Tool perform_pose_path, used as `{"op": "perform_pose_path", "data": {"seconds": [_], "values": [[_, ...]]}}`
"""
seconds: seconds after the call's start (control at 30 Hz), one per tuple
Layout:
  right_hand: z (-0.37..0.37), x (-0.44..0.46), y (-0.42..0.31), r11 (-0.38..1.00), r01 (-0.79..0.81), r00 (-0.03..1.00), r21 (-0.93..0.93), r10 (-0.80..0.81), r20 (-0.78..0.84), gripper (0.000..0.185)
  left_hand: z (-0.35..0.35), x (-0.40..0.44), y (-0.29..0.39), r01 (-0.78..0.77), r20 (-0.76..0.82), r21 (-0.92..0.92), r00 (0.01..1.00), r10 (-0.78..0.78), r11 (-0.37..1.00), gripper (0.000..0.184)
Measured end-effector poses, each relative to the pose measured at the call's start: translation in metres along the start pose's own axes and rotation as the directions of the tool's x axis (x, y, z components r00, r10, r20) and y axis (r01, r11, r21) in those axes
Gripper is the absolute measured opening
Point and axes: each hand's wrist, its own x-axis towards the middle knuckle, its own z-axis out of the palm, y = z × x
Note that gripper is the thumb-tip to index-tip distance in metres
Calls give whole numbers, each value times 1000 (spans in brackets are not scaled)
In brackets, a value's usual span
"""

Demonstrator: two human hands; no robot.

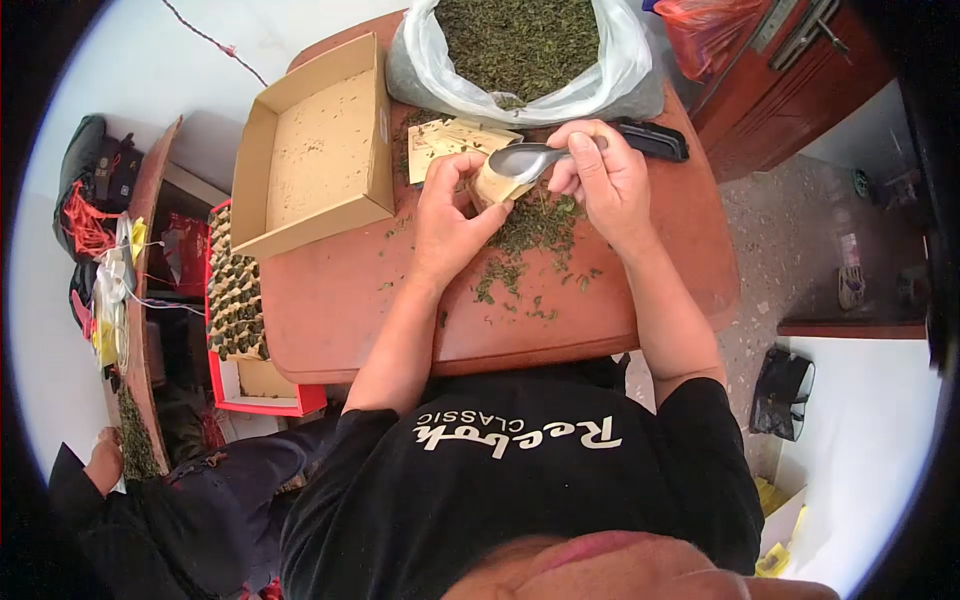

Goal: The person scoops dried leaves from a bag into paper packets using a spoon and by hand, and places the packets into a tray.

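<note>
My left hand [447,217] is wrapped round a small tan paper packet [494,187], held upright above the table. In my right hand [606,180] is a metal spoon [522,160], gripped by its handle, its bowl over the packet's mouth. Beneath both hands lies a scatter of dried green leaves [535,228]. Several flat paper packets [450,140] lie just behind my left hand. A large clear plastic bag [425,90] full of dried leaves stands open at the table's far side. What the packet holds inside is hidden.
An open cardboard box [318,150] with leaf crumbs rests on the red-brown table [350,310]. A black object [655,140] lies at the back right. Left of the table, a red box [216,380] bears rows of filled packets. Another person's hand [104,462] shows at lower left.
</note>
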Motion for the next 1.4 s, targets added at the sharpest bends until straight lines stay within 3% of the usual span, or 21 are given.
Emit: {"op": "perform_pose_path", "data": {"seconds": [0.13, 0.23, 0.37, 0.53, 0.67, 0.87, 1.03, 1.37, 1.4], "values": [[5, 0, 5, 965, 217, 975, -148, -207, 80, 24, 0, 0, 2, -21, -11, 45, 1000, 22, 999, 51], [4, -1, -4, 975, 159, 987, -155, -158, 23, 24, -1, 2, -5, -105, -44, 124, 993, 112, 987, 50], [-3, -2, -7, 999, 32, 999, -17, -33, -35, 24, -2, 3, -6, -164, -66, 199, 981, 180, 966, 50], [-4, 0, -6, 998, -24, 999, 58, 22, 33, 27, -1, 1, 1, -78, -21, 58, 997, 79, 995, 50], [-3, 0, -6, 1000, -12, 999, -10, 13, 30, 29, 1, -1, 7, -40, 19, 3, 999, 39, 999, 50], [-2, 0, -5, 999, -17, 999, -36, 18, 27, 27, -1, 1, 0, -176, -5, 176, 984, 179, 969, 53], [-6, 0, -7, 998, 40, 998, -49, -42, -43, 27, -2, 1, 10, -94, 36, 148, 995, 90, 984, 52], [-26, 11, 4, 977, 36, 965, 210, 21, -261, 26, -2, 3, -5, -128, -64, 53, 989, 131, 990, 53], [-30, 14, 8, 976, 24, 967, 217, 32, -252, 27, -6, 2, 5, -66, 4, 84, 998, 66, 994, 51]]}}
